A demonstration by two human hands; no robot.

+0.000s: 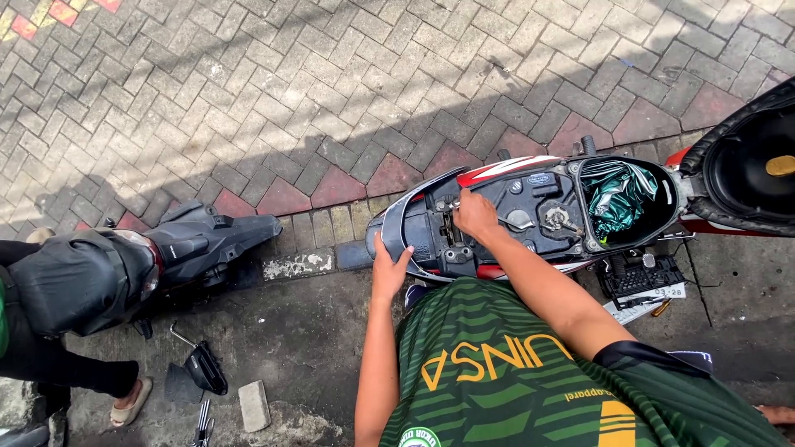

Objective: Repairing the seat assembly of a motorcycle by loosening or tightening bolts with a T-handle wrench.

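Below my chest, a scooter (497,211) stands on the paving with its seat (745,165) swung up to the right and the under-seat bay laid bare. My left hand (387,269) lies spread and flat against the dark rear body panel (406,228) at the tail, fingers wide, clasping nothing, just bracing. My right hand (476,215) reaches into the frame well near the battery area (454,232); its fingers are pinched narrow on something small there, though I cannot tell whether that is a tool, a fastener or a wire end, since the knuckles cover it. To the right of that hand sits the storage bucket (654,186) with a crumpled green plastic bag (617,194) inside.

I judge the step in hand to be work on a fitting at the rear of the frame, with the panel steadied meanwhile. The next move, as I read it, calls for a firm pinch and a small, controlled wrist turn, with the left palm pressing so the tail does not shift.

On the ground to the left lie a loose black part (205,368), a bent hex key (180,335) and a grey block (253,406). A second scooter (124,265) stands near them, with another person's sandalled foot (131,401) by it.
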